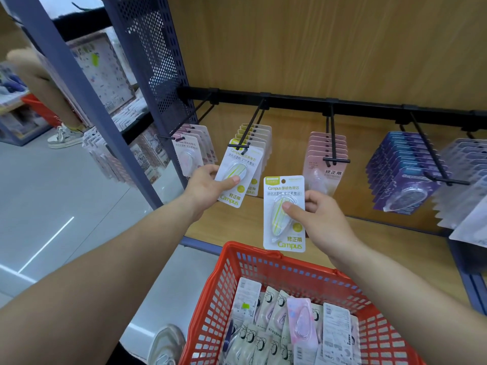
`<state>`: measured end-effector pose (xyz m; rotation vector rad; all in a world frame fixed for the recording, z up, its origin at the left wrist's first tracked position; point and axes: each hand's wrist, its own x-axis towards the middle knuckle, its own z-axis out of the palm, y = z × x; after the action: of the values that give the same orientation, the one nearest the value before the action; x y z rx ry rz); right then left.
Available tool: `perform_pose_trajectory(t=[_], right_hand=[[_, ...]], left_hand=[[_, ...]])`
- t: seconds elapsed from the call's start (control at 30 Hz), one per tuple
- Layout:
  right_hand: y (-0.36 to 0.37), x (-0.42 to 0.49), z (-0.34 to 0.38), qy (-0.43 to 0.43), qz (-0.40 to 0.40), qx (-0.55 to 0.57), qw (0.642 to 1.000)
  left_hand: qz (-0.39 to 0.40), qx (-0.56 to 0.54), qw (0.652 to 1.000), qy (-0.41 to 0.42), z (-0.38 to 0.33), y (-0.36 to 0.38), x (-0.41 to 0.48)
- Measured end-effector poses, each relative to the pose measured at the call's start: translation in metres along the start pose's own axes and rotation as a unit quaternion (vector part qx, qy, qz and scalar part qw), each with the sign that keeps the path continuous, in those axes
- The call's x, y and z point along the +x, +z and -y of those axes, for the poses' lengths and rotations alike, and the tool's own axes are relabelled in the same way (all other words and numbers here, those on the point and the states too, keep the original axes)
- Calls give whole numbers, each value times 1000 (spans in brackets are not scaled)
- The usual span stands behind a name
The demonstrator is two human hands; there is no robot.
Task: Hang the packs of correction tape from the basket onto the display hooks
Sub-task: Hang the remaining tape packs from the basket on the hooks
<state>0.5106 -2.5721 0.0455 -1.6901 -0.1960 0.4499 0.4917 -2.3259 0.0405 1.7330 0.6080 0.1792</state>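
My left hand [207, 184] pinches a yellow-green correction tape pack [241, 169] tilted at the tip of the second display hook [250, 127], where several matching packs hang behind it. My right hand [320, 219] holds a second yellow-green pack [284, 206] upright, below and right of that hook, thumb on its blister. The red basket [266, 262] sits below, holding several more packs, one pink [301, 320] on top.
Other hooks on the black rail [369, 104] carry pink packs [325, 156], purple packs [403, 175] and pale packs at far right. A blue perforated panel [155, 61] and upright stand left of the shelf. Another person's leg and shoe [64, 135] are at far left.
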Motion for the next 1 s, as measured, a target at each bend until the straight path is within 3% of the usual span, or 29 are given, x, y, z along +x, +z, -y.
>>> perform_pose_trajectory(t=[0.27,0.43,0.53,0.77,0.87,1.0], right_hand=[[2,-7,10,-22,7,-1,1000],[8,-16,18,-28,21,14,999],[13,-23,21,-34,36,30,998],[21,-22,14,-40,-40,-39,998],[13,-19,8,3,1,-76,997],[4,-13,6,19,37,-110,993]], left_hand=[[-57,101,993,-14,-10,3,-22],[169,77,983,-2,-24,-1,-82],[205,28,978,27,-25,9,-96],[129,23,989,61,-19,9,-73],[61,42,995,59,-16,-2,-56],[46,4,997,60,-17,-7,-38]])
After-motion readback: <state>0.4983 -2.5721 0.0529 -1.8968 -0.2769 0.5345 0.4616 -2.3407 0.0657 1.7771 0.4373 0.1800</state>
